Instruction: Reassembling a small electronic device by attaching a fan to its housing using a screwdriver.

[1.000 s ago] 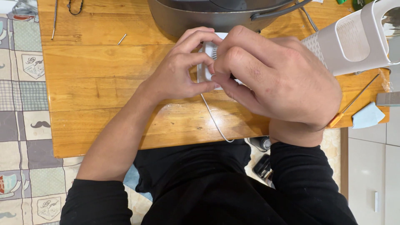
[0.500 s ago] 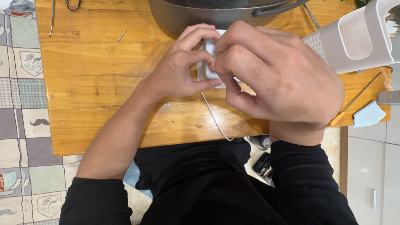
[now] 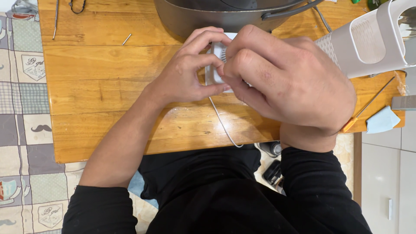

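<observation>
Both Hands Closed on a Small White Device at Desk Centre

Plainly, the work sits at the middle of the wooden desk [image 3: 108, 86], where a small white device [image 3: 215, 65] is pinched between two bare hands. Only a sliver of its casing shows between the fingers, so its exact kind cannot be told. A thin white cable [image 3: 222, 121] trails from it toward 6 o'clock and drops over the near desk edge.

By its look the device is light and rigid, a smooth plastic shell that could slip under a careless pinch; the flat side faces seem the safest places to hold, and the cable seems soft and poor to pull on.

At 9 o'clock of the device, the left hand [image 3: 184, 71] has its grip closed on it, thumb below and curled fingers arched over the top, the forearm running back toward 7 o'clock. From 3 o'clock, the right hand [image 3: 286, 86] covers most of the casing, its grip likewise closed on it, knuckles up, wrist bent, black sleeve behind.

Toward 12 o'clock stands a dark grey metal pot [image 3: 216, 17]. At 2 o'clock leans a white handled appliance [image 3: 368, 43]. An orange-handled thin tool [image 3: 368, 106] and a pale blue cloth [image 3: 383, 120] lie at 3 o'clock. A small nail [image 3: 126, 39] rests at 10 o'clock.
</observation>
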